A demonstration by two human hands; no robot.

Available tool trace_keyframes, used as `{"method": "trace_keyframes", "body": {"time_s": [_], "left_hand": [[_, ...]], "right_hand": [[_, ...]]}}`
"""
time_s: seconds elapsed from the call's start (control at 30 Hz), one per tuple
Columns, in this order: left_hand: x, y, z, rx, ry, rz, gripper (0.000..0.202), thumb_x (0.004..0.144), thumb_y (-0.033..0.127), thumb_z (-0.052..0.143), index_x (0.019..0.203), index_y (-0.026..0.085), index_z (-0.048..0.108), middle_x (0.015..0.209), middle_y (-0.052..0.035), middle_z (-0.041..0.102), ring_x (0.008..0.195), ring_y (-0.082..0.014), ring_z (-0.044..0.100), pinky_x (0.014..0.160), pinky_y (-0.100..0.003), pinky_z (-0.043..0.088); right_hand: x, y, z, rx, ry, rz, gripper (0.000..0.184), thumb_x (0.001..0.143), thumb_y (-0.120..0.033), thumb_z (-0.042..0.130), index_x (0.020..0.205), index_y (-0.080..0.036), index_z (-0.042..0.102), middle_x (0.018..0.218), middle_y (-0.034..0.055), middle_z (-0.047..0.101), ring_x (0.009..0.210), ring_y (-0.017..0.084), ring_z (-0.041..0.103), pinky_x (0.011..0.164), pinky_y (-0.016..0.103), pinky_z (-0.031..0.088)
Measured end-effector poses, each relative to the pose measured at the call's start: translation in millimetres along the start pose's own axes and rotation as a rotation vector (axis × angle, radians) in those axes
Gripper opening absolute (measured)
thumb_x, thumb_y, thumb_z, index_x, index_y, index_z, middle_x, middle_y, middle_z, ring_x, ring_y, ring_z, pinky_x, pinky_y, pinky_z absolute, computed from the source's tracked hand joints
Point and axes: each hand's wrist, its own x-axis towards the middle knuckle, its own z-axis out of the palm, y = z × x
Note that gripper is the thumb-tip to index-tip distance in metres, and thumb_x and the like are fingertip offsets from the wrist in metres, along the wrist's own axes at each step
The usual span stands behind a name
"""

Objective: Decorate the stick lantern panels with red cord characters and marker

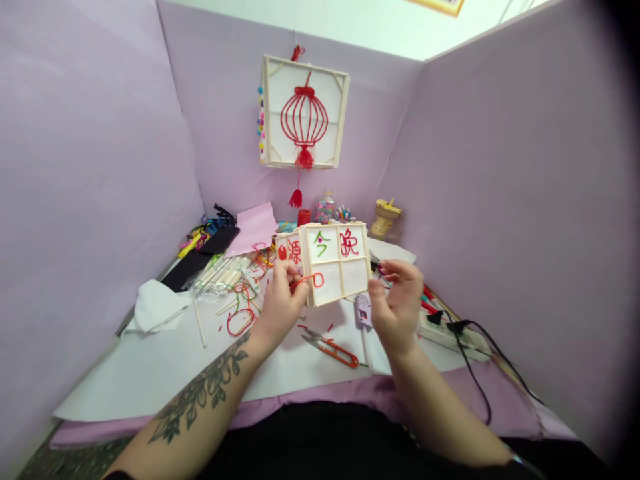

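Note:
My left hand (285, 293) is closed round the left side of a small box lantern (327, 293) with pale stick frames and white panels. Green and red characters of bent cord fill the upper panes of its front, and a red one shows on its left side. A bent orange-red wire or cord (319, 280) sticks out from my left thumb across the lower left pane. My right hand (400, 303) is raised beside the lantern's right edge, thumb and curled fingers apart, with nothing plainly held. Below the lantern lie orange-handled thread snips (333, 350) with small red scraps.
A larger lantern (304, 113) with a red lantern motif hangs behind. Tangled red and green cords (243, 313), bagged sticks (220, 277) and white cloth (157, 307) lie left. A lilac glue gun (363, 311) and power strip (457, 337) with black cables lie right, near a drink cup (386, 217).

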Motion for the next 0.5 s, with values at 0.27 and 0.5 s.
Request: {"method": "trace_keyframes", "body": {"time_s": [0.27, 0.5], "left_hand": [[1, 3, 0.1, -0.048, -0.001, -0.015, 0.017, 0.082, 0.021, 0.053, 0.091, 0.022, 0.039, 0.073, 0.0053, 0.051, 0.059, -0.0099, 0.051, 0.057, -0.022, 0.040], [1, 0, 0.7, -0.018, 0.002, 0.006, 0.019, 0.083, 0.022, 0.052, 0.094, 0.023, 0.036, 0.068, 0.0069, 0.051, 0.057, -0.0100, 0.051, 0.054, -0.021, 0.040]], "right_hand": [[-37, 1, -48, -0.146, -0.736, 0.066, 0.021, 0.083, -0.023, 0.065, 0.067, -0.021, 0.052, 0.058, -0.0041, 0.051, 0.054, 0.012, 0.049, 0.053, 0.025, 0.037], [-65, -24, -11, -0.316, -1.274, 0.272, 0.024, 0.077, -0.017, 0.066, 0.099, -0.016, 0.058, 0.097, 0.0106, 0.066, 0.089, 0.024, 0.061, 0.075, 0.032, 0.044]]}}
